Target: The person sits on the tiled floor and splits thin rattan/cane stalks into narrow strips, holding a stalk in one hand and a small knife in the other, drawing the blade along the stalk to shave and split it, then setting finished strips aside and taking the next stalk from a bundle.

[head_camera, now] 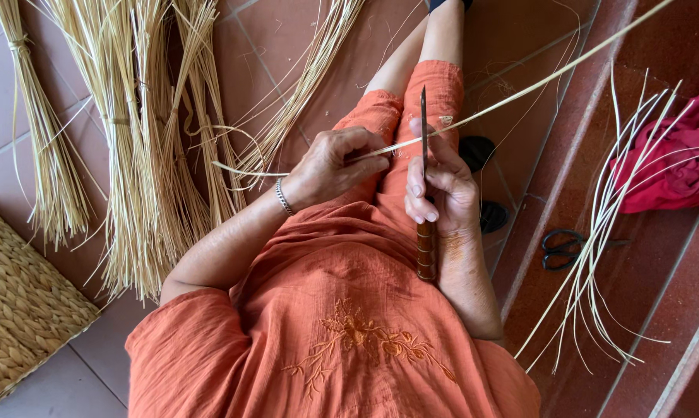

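My left hand (pixel 335 165), with a silver bracelet at the wrist, pinches a long pale reed strip (pixel 520 91) that runs up to the right past the frame's top. My right hand (pixel 440 186) grips a knife (pixel 424 139) with a brown banded handle, its thin dark blade pointing up and touching the reed strip just right of my left fingers. Both hands work over my lap, which is covered by orange clothing (pixel 342 310).
Tied bundles of pale reeds (pixel 133 139) lie on the tiled floor at left. A woven mat (pixel 17 302) sits at lower left. Loose split strips (pixel 605 224), black scissors (pixel 566 248) and a red cloth (pixel 675 155) lie on the red steps at right.
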